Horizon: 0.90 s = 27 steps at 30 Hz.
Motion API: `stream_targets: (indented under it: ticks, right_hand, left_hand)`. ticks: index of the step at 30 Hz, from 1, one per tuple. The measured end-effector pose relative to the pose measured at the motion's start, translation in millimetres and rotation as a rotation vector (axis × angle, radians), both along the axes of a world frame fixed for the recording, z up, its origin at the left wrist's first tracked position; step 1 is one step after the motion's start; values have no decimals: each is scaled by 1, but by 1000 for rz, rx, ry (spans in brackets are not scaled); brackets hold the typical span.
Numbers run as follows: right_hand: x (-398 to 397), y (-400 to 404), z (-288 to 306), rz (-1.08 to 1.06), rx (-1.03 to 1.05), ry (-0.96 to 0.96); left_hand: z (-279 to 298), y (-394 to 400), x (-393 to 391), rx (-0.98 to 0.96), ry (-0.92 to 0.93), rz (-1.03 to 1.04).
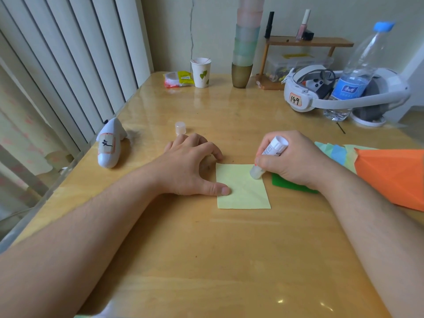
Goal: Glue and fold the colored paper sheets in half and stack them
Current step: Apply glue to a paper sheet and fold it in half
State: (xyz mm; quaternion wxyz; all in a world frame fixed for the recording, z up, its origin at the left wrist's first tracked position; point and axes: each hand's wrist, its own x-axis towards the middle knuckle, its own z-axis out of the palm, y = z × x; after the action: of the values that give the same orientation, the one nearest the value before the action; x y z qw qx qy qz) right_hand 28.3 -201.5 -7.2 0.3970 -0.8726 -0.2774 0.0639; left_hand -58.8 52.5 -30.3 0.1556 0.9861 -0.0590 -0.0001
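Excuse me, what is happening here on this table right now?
A person is gluing paper. The right hand holds a glue stick with its tip down on the far right corner of a pale yellow sheet, which lies flat and unfolded. The left hand pins the sheet's left edge with the thumb. The glue cap stands apart on the table. A green paper lies under the right hand.

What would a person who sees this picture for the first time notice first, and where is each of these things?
Mid-table, the right hand presses a glue stick tip-down on a pale yellow paper sheet, while the left hand pins the sheet's left edge. A large orange paper glows at the right edge, over folded blue and green sheets. Behind, at far right, a water bottle stands by a white headset.
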Motion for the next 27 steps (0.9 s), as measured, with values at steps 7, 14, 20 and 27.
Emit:
stream_targets:
  ticks: [7,14,20,27]
  right_hand:
    - [1,-1,0,-38,69,-40]
    - [-14,22,-4,38,287,55]
    - [-26,44,-10,89,239,39]
    - [-25,47,-13,11,138,-39]
  left_hand:
    - [1,-1,-1,-8,-3,3]
    - [1,-3,0,2,7,8]
    - [1,-2,0,21,3,13]
    - [2,-3,0,23,15,15]
